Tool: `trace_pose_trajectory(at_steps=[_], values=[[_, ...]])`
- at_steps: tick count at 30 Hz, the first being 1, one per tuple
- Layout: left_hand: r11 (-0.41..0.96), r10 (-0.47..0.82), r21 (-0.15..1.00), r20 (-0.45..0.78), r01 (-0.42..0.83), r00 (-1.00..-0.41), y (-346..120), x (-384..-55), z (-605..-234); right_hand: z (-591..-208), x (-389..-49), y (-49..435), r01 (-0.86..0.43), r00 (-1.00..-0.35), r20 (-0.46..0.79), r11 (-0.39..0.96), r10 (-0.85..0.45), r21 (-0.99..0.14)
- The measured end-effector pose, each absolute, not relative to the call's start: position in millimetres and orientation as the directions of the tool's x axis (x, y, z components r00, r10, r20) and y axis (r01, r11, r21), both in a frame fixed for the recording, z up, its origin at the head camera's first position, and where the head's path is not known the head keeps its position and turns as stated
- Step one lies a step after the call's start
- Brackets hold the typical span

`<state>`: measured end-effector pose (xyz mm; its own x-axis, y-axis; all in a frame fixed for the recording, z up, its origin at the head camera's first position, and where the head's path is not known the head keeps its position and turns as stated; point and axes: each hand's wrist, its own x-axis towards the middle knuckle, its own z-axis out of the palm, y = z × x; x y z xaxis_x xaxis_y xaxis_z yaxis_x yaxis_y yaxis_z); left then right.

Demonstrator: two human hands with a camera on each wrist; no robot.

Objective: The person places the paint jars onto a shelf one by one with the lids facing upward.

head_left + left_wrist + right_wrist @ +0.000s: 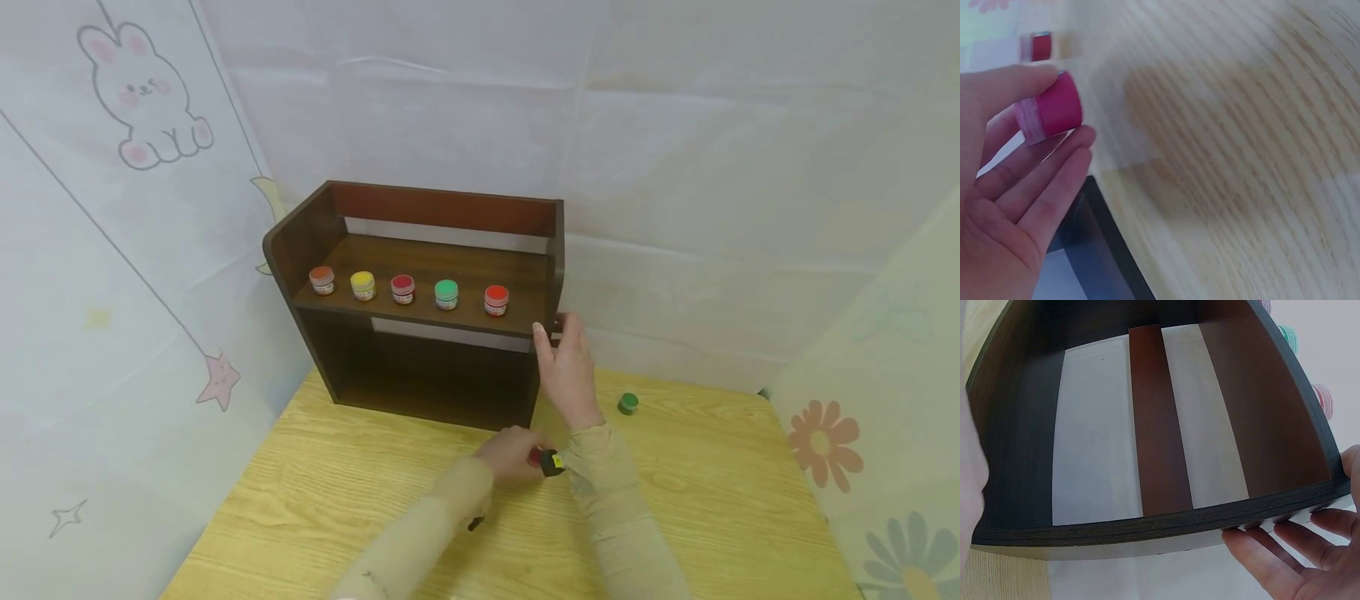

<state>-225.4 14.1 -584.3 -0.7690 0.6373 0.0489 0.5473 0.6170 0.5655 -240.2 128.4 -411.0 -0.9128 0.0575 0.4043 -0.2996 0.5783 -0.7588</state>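
A dark brown two-tier shelf [450, 208] stands on the table. My right hand [568, 367] grips its right side panel, thumb at the front edge and fingertips against the outer face. My left hand [513, 454] is low in front of the shelf's right end, pinching a magenta paint jar [1060, 106] between thumb and fingers. On the upper board several small paint jars stand in a spaced row: orange [322, 281], yellow [363, 286], dark red [402, 289], green [446, 294] and bright red [496, 300].
A dark green jar [628, 403] sits on the wooden table [697, 467], right of the shelf. Beyond my left hand, a red jar [1041, 47] shows in the left wrist view. White printed cloth [712, 208] hangs behind and at both sides.
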Motion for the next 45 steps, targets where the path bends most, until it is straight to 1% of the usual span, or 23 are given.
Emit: trace_pose_trajectory(at_steps=[5, 12, 17, 19, 24, 30, 36, 45], values=[[0.624, 0.602, 0.610, 0.023, 0.488, -0.798, 4.7, -220.9, -574.6, -412.4, -239.3, 127.1, -0.298, -0.917, 0.396, 0.581, 0.046, -0.758], [0.571, 0.561, 0.654, 0.129, 0.496, -0.817, -11.2, -219.3, -566.9, -411.7, -239.9, 126.8, -0.309, -0.912, 0.408, 0.578, 0.047, -0.756], [0.544, 0.496, 0.722, 0.135, 0.428, -0.858, -21.6, -215.5, -559.0, -412.3, -240.2, 127.0, -0.304, -0.912, 0.406, 0.578, 0.051, -0.757], [0.546, 0.472, 0.731, 0.134, 0.408, -0.871, -24.0, -215.3, -557.3, -412.5, -240.2, 127.2, -0.305, -0.912, 0.406, 0.576, 0.052, -0.758], [0.561, 0.450, 0.719, 0.152, 0.411, -0.880, -28.1, -215.5, -554.4, -412.6, -240.8, 127.5, -0.309, -0.910, 0.412, 0.574, 0.055, -0.759], [0.542, 0.437, 0.741, 0.154, 0.396, -0.886, -33.2, -214.7, -550.0, -413.0, -241.4, 128.4, -0.303, -0.907, 0.415, 0.582, 0.066, -0.754], [0.536, 0.415, 0.741, 0.184, 0.403, -0.891, -39.0, -215.4, -548.6, -411.3, -240.8, 129.0, -0.289, -0.913, 0.402, 0.583, 0.070, -0.759], [0.564, 0.381, 0.734, 0.175, 0.378, -0.908, -43.8, -214.9, -547.4, -410.2, -239.8, 128.9, -0.281, -0.918, 0.390, 0.585, 0.066, -0.761]])
